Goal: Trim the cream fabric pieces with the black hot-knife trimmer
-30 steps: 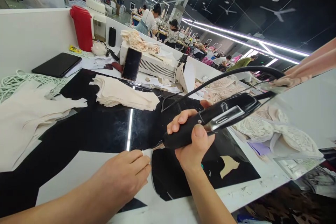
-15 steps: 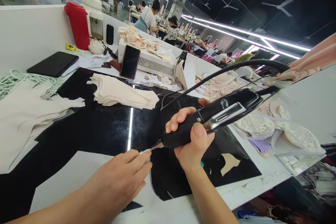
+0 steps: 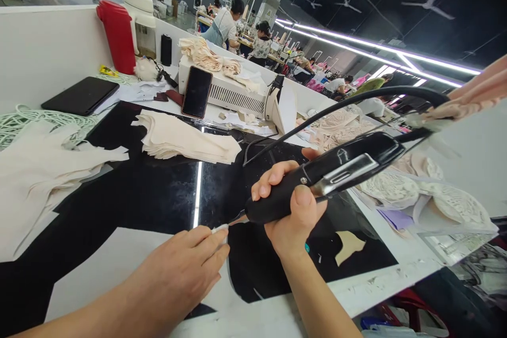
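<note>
My right hand point(image 3: 295, 211) is wrapped round the black body of a corded hot knife point(image 3: 336, 161), which has a silvery lever along its side. The tool slants down to the left, and its thin metal blade point(image 3: 238, 218) points at my left hand point(image 3: 186, 261). Between the fingertips of that left hand is a small white wad point(image 3: 220, 228), pinched round the blade's tip; the tip itself is hidden. Below the left hand lies a white sheet point(image 3: 114, 253) on the black glossy board point(image 3: 158, 195).
Stacked cream fabric pieces point(image 3: 186, 137) lie behind my hands, with more cream fabric point(image 3: 43, 179) at left. A phone point(image 3: 197, 91) leans on a white vented box point(image 3: 237, 99). Lace cups point(image 3: 455, 203) lie at right. A black cable point(image 3: 356, 99) arches over the board. People work beyond the partition.
The view has shifted slightly, and the hot knife's rear end sits a little further right. More of the white wad shows at my left fingertips. Both hands keep their grips.
</note>
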`<control>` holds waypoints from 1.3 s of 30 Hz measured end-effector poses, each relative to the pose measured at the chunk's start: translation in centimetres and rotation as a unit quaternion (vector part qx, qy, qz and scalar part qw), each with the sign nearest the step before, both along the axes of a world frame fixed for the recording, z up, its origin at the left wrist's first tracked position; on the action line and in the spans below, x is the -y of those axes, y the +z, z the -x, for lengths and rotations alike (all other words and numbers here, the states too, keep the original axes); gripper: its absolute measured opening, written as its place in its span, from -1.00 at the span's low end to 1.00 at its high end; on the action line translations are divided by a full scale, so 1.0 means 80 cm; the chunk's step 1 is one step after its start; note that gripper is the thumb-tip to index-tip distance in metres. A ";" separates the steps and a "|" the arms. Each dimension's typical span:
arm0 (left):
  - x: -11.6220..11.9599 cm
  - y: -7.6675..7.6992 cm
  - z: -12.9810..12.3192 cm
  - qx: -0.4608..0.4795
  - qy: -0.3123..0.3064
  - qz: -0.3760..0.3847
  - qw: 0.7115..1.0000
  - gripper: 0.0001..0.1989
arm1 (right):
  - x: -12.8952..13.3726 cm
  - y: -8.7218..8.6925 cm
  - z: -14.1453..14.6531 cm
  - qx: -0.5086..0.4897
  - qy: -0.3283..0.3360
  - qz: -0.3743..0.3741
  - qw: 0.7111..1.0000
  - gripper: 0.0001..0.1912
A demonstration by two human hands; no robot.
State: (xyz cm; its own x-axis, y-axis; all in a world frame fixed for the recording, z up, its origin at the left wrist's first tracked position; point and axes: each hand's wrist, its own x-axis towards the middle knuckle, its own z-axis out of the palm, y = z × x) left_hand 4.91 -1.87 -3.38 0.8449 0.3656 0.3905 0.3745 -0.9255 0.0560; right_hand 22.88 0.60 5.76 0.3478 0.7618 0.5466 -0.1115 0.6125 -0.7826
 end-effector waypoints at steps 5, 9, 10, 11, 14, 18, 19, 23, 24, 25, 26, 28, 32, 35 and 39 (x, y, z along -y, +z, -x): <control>0.000 0.001 0.001 0.013 0.007 -0.002 1.000 -0.70 | 0.002 0.004 -0.001 -0.014 -0.004 0.003 1.000 -0.54; 0.001 0.002 0.002 0.007 0.015 0.013 1.000 -0.71 | 0.004 0.010 -0.002 -0.043 -0.011 -0.014 0.999 -0.56; 0.001 0.001 0.002 0.006 0.015 0.014 1.000 -0.72 | 0.004 0.010 -0.001 -0.045 -0.009 -0.014 0.999 -0.55; 0.001 0.001 0.002 0.005 0.014 0.013 1.000 -0.73 | 0.004 0.010 0.000 -0.044 -0.005 -0.012 0.999 -0.55; 0.001 -0.002 0.002 0.005 0.006 0.010 1.000 -0.75 | 0.004 0.005 0.003 -0.037 0.007 -0.010 0.999 -0.60; 0.002 -0.002 0.000 -0.007 0.013 0.005 1.000 -0.74 | 0.003 0.000 0.005 -0.033 0.010 -0.011 0.999 -0.63; 0.002 -0.001 0.000 -0.008 0.017 0.001 1.000 -0.74 | 0.003 0.000 0.005 -0.031 0.007 -0.010 0.999 -0.62; 0.003 0.000 0.002 -0.002 0.020 -0.024 0.999 -0.72 | 0.004 0.002 0.004 -0.034 0.020 -0.018 0.999 -0.64; 0.003 0.001 0.002 -0.004 0.020 -0.027 0.999 -0.72 | 0.004 0.001 0.004 -0.036 0.027 -0.022 0.999 -0.64; 0.004 0.001 0.002 -0.008 0.021 -0.027 0.999 -0.73 | 0.004 0.001 0.004 -0.037 0.031 -0.024 0.999 -0.64; 0.004 0.002 0.002 -0.011 0.024 -0.024 0.999 -0.73 | 0.004 0.000 0.004 -0.036 0.033 -0.025 0.998 -0.63; 0.004 0.003 0.002 -0.010 0.029 -0.023 0.999 -0.74 | 0.003 -0.001 0.004 -0.032 0.029 -0.022 0.999 -0.61; 0.005 0.002 0.001 -0.001 0.032 -0.039 0.999 -0.73 | 0.002 -0.001 0.005 -0.027 0.018 -0.016 0.999 -0.61; 0.004 -0.002 0.002 -0.007 0.027 -0.042 0.999 -0.71 | 0.002 0.001 0.007 -0.049 0.017 -0.020 0.998 -0.58; 0.003 -0.006 0.002 -0.019 0.017 -0.035 0.999 -0.71 | 0.004 0.000 0.009 -0.058 0.036 -0.030 0.997 -0.59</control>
State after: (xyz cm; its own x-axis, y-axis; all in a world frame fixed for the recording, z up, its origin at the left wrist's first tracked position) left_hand 4.73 -2.15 -3.89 0.8475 0.3671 0.3834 0.4060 -0.9136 -0.0229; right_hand 22.16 0.29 5.72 0.3571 0.7539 0.5515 -0.2447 0.6453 -0.7237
